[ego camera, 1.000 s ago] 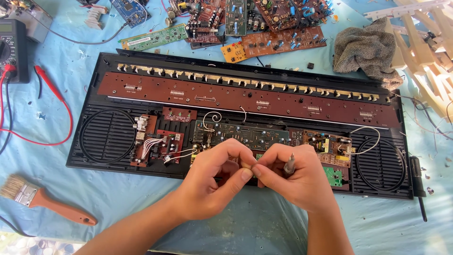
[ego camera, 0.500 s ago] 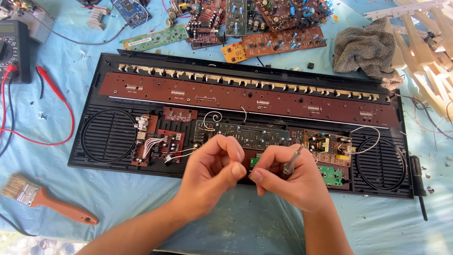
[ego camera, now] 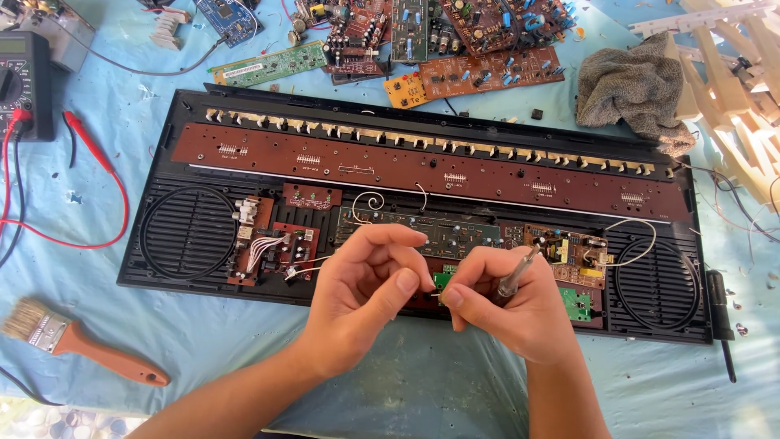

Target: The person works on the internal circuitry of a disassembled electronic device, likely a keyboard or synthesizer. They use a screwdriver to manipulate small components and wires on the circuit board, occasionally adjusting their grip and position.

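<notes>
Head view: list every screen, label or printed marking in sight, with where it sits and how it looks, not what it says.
Multimeter: far left edge, black case with a grey rectangular screen at its top, partly cut off.
Long brown circuit board: across the open black keyboard case, small white printed markings, too small to read.
Green circuit strip: above the case, narrow, with a white rectangular label at its left end.
No packages or signs.

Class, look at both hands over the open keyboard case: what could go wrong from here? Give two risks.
1. The left hand and right hand pinch something tiny between fingertips; dropped, it might vanish among the circuit boards in the open black case.
2. The screwdriver held in the right hand points toward the boards and thin white wires; a slip may scratch or snag them.
</notes>
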